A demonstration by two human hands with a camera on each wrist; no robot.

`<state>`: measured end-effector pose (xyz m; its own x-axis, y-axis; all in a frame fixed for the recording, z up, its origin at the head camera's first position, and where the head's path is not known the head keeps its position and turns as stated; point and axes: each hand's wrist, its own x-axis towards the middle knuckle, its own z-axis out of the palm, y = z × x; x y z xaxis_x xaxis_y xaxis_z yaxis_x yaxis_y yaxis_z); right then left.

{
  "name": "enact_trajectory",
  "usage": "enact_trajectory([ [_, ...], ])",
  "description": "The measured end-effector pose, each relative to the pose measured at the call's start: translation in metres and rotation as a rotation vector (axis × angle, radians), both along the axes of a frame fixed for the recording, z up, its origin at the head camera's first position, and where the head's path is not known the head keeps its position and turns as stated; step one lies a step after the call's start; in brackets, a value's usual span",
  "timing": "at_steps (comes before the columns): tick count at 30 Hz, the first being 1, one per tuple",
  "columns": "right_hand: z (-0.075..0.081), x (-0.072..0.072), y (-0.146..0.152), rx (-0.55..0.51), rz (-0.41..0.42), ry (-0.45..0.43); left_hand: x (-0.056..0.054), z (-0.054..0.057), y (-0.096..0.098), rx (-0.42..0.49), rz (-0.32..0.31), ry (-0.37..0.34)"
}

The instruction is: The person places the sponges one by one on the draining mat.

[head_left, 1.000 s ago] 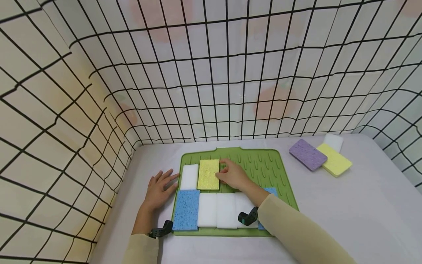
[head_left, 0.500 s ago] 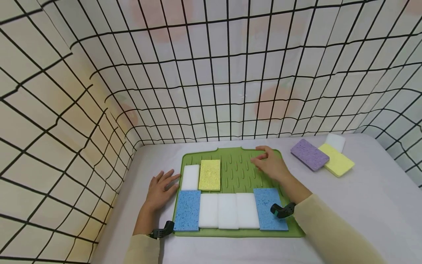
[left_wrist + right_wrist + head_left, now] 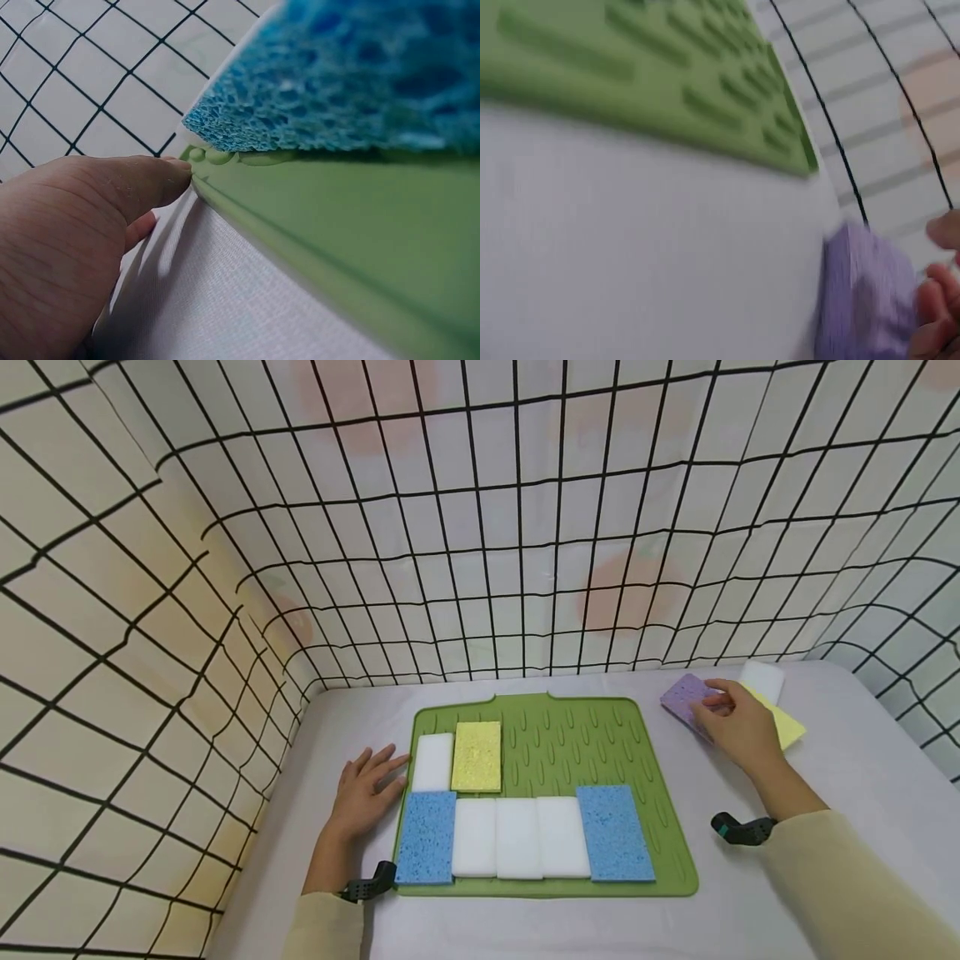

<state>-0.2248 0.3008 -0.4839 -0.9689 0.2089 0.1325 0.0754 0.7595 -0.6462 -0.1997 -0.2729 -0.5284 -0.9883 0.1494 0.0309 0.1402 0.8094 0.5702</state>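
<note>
My right hand (image 3: 738,722) hovers over the purple sponge (image 3: 681,695) at the back right, its thumb and fingers apart. In the right wrist view the fingertips (image 3: 930,304) lie close to the purple sponge (image 3: 866,292); contact is hard to tell. Partly behind the hand lies a yellow sponge (image 3: 784,727), with a white sponge (image 3: 763,680) beyond it. My left hand (image 3: 366,793) rests with spread fingers at the left edge of the green ridged mat (image 3: 570,747). In the left wrist view its thumb (image 3: 161,180) touches the mat's rim, near a blue sponge (image 3: 337,82).
On the mat's front row a blue sponge (image 3: 425,837), several white sponges (image 3: 517,838) and another blue sponge (image 3: 617,833) lie side by side. Behind them are a white sponge (image 3: 432,762) and a yellow sponge (image 3: 477,757). Black wire mesh (image 3: 517,568) rises behind the table.
My right hand has let go of the yellow sponge on the mat and moved right, across the mat, to the purple sponge. The left hand has stayed in place.
</note>
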Motion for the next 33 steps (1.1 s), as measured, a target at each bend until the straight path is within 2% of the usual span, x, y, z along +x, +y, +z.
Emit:
enact_trajectory([
  [4,-0.003,0.005,0.021,-0.02,-0.063,0.005,0.0,0.0,0.0,-0.006,-0.001,-0.001],
  [7,-0.005,0.006,0.031,-0.004,-0.079,0.004,-0.001,0.0,0.0,-0.012,-0.004,0.0],
  [14,-0.014,0.006,0.039,0.064,-0.009,-0.042,0.0,-0.002,0.0,-0.008,0.008,-0.004],
  [21,-0.015,0.008,0.034,0.11,-0.005,-0.024,0.0,-0.002,0.0,0.003,0.008,0.003],
  [28,-0.014,0.01,0.032,0.07,-0.008,-0.035,0.0,-0.003,0.0,0.004,0.005,0.015],
  [33,-0.009,0.013,0.03,-0.015,-0.003,-0.126,0.0,-0.004,0.0,0.005,0.007,0.027],
])
